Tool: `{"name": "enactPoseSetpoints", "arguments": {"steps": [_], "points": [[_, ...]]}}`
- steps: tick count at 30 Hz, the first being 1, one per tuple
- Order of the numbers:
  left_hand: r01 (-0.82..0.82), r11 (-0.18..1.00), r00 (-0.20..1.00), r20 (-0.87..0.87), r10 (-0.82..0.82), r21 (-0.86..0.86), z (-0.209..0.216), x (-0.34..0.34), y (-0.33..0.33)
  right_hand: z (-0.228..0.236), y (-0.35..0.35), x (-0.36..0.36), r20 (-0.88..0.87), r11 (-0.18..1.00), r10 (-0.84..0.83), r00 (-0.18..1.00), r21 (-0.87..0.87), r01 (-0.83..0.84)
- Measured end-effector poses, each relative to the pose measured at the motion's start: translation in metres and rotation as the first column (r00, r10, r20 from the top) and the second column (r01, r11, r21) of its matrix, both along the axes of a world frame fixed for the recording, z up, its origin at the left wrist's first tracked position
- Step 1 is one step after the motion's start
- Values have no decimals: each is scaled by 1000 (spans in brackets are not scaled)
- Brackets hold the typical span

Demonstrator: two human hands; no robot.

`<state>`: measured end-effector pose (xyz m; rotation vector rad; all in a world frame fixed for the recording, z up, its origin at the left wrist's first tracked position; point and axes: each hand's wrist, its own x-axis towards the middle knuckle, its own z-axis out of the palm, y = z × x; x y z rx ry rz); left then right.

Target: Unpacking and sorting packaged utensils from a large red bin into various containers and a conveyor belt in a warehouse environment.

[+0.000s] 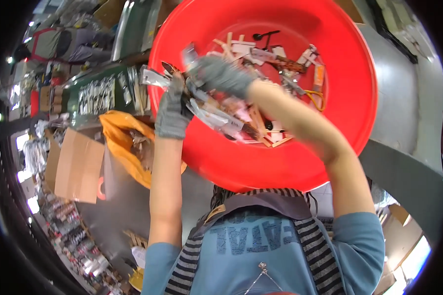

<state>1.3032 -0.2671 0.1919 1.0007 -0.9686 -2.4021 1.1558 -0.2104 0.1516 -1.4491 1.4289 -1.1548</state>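
Note:
Both my hands wear grey knit gloves and work at the left part of a large red basin [349,98]. Near the rim, my left hand [174,110] is closed around a bunch of slim plastic-wrapped packets [154,77], some with white cards and dark or orange parts. My right hand [221,76] reaches across the basin beside the bunch, blurred by motion. At its fingertips is a smeared clear plastic packet [188,53]. Below the hands lie loose items: wrapped packets [226,120], wooden-looking sticks [256,120], a black spoon-like piece [266,36] and a yellow loop [317,100].
On the left, a dark green crate or tray [96,96] holds rows of wrapped packets. Nearer stand an orange sack [120,130] and an open cardboard box [79,164]. A grey surface [398,162] borders the basin on the right. Another person [66,44] is at the far left.

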Motion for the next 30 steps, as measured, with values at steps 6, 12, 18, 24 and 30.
{"name": "enactPoseSetpoints", "arguments": {"steps": [6, 12, 18, 24, 30], "points": [[44, 969, 985, -153, -82, -242, -14, 31, -5, 14, -26, 62, -50, 949, -315, 948, -23, 315], [-251, 949, 968, 50, 246, 192, -32, 66, -45, 25, -31, 41, 69, 929, -325, 943, -164, 333], [905, 204, 291, 893, 343, -373, -32, 102, -79, 38, 64, 52, 433, 868, -345, 833, -191, 458], [918, 184, 301, 918, 260, -353, 31, 54, -49, 61, 60, 62, -95, 821, -457, 884, -427, 379], [778, 441, 533, 842, -84, -448, -11, 63, -75, 56, 65, 53, -47, 837, -443, 895, -379, 394]]}}
